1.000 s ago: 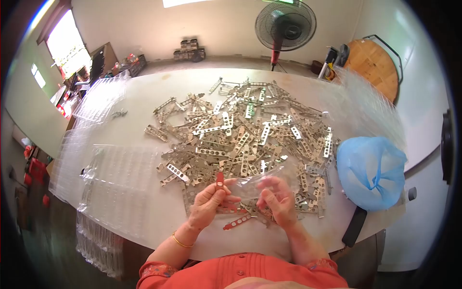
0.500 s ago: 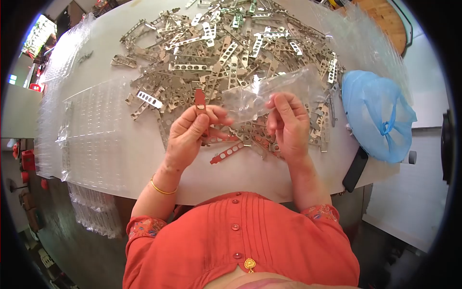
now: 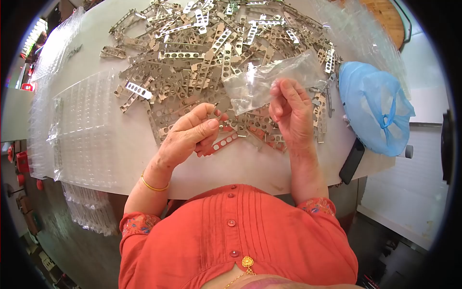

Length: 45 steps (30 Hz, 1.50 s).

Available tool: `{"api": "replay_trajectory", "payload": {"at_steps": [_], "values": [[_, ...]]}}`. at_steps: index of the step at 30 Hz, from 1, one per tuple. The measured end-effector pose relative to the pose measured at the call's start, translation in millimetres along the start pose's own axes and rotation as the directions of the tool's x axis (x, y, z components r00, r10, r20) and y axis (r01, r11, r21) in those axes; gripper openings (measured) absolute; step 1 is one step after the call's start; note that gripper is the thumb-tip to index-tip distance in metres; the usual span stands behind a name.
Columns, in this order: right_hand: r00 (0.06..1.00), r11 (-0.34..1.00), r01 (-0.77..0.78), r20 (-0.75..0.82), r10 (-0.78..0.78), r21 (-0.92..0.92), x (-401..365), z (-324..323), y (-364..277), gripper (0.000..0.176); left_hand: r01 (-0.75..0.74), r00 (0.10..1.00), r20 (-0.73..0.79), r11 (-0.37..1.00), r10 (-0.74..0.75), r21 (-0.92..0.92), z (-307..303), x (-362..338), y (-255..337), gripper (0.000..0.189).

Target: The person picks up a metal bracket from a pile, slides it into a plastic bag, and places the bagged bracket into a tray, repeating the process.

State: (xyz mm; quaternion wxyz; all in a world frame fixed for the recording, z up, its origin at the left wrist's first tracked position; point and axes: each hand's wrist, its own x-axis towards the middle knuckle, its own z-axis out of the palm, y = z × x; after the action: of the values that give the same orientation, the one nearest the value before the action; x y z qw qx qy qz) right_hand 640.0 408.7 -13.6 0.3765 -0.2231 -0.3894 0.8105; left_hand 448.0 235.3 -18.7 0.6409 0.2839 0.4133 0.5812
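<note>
My left hand (image 3: pixel 188 133) is closed, thumb against forefinger, on a perforated metal strip (image 3: pixel 217 112); only its tip and part of a hole show past the fingers. To its right, my right hand (image 3: pixel 292 110) pinches a clear plastic bag (image 3: pixel 250 89), which spreads out to the left and behind the fingers. Both hands are above the near edge of a big heap of similar metal strips (image 3: pixel 185 55). One loose strip (image 3: pixel 225 140) with a row of round holes lies just beneath my left hand, reflecting red.
Clear ridged plastic trays (image 3: pixel 86 130) lie at the left, with more (image 3: pixel 361 38) at the far right. A tied blue plastic bag (image 3: pixel 373 106) sits on the right of the white table (image 3: pixel 192 180). Below it, a black phone (image 3: pixel 352 161) lies at the edge.
My left hand has turned, so the metal strip that stood upright is now mostly hidden by the fingers. My right hand still holds the bag. The view has shifted slightly.
</note>
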Motion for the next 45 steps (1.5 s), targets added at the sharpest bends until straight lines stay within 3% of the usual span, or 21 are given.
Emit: {"api": "replay_trajectory", "payload": {"at_steps": [8,16,25,29,32,36,38,39,41,45], "values": [[0.999,0.996,-0.018,0.045,0.022,-0.086,-2,3,2,0.013,0.079,0.996,0.037,0.997,-0.08,0.012,0,-3,1,0.04],[0.985,0.941,-0.075,0.121,0.121,-0.33,-7,10,1,0.013,0.084,0.996,-0.007,0.996,-0.084,0.042,6,-4,4,0.044],[0.939,0.906,-0.14,0.237,0.25,-0.4,-14,16,10,0.021,0.111,0.994,-0.033,0.988,-0.108,0.108,5,-4,2,0.026],[0.895,0.779,-0.128,0.266,0.357,-0.614,-22,25,6,0.026,0.103,0.994,0.013,0.977,-0.108,0.186,6,-4,-1,0.021],[0.877,0.829,-0.153,0.313,0.364,-0.537,-25,29,14,0.025,0.062,0.993,0.086,0.973,-0.083,0.222,5,-3,-5,0.018],[0.886,0.855,-0.182,0.296,0.357,-0.485,-25,29,14,0.022,0.014,0.998,0.061,0.952,-0.034,0.304,4,0,-10,0.016],[0.896,0.845,-0.171,0.276,0.348,-0.507,-23,27,11,0.021,-0.141,0.989,0.119,0.829,0.091,0.541,-1,1,-14,0.022],[0.904,0.866,-0.181,0.268,0.334,-0.467,-21,23,10,0.021,-0.142,0.989,0.122,0.829,0.09,0.542,2,1,-11,0.022],[0.913,0.886,-0.191,0.255,0.318,-0.423,-18,22,6,0.021,-0.041,0.999,0.011,0.935,0.04,0.353,8,-1,-5,0.038],[0.883,0.854,-0.291,0.222,0.413,-0.431,-17,23,1,0.021,-0.096,0.995,0.05,0.931,0.084,0.353,8,-1,-7,0.056]]}}
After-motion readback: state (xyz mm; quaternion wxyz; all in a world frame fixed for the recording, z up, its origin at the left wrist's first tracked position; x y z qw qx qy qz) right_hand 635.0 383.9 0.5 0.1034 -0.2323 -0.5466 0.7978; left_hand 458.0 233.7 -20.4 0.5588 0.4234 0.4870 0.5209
